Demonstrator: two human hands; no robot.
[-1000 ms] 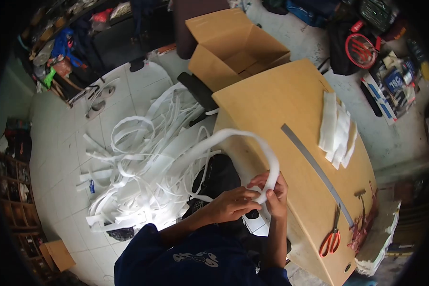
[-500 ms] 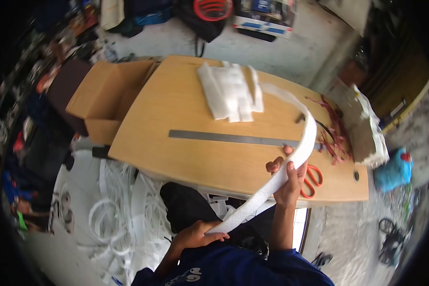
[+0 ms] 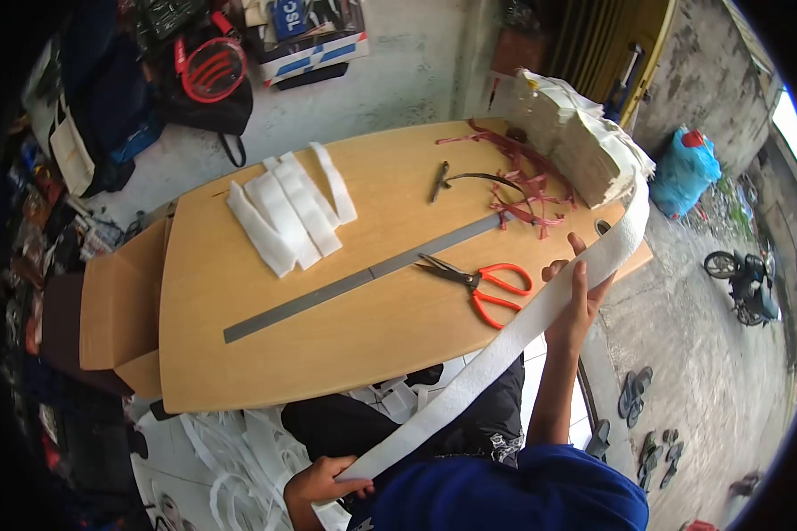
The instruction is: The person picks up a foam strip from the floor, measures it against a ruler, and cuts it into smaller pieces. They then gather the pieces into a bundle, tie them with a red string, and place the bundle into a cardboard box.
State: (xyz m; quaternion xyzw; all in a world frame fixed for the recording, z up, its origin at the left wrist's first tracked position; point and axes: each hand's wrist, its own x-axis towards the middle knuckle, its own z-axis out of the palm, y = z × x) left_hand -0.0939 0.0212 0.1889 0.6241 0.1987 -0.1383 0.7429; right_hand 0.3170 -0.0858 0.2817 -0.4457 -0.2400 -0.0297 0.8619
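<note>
A long white strip (image 3: 478,376) runs diagonally from my lap up past the table's right corner. Its lower end is pinched in my left hand (image 3: 321,482). Farther up, my right hand (image 3: 577,296) grips the strip between thumb and fingers. Orange-handled scissors (image 3: 475,281) lie on the table just left of my right hand, blades apart. A grey metal ruler (image 3: 354,281) rests slantwise on the wood. Behind it sits a bunch of folded white strips (image 3: 292,208). The upper end of the long strip hangs in front of a white stack at the right.
The wooden table (image 3: 204,292) has red ties (image 3: 536,181) and a small dark tool (image 3: 439,181) at its back right, beside a white stack (image 3: 576,133). An open cardboard box (image 3: 124,305) stands left. White strips (image 3: 230,469) cover the floor.
The view has turned right. My right hand has carried the strip outward to the table's right corner, and the strip is straighter between my hands. The scissors' blades now show.
</note>
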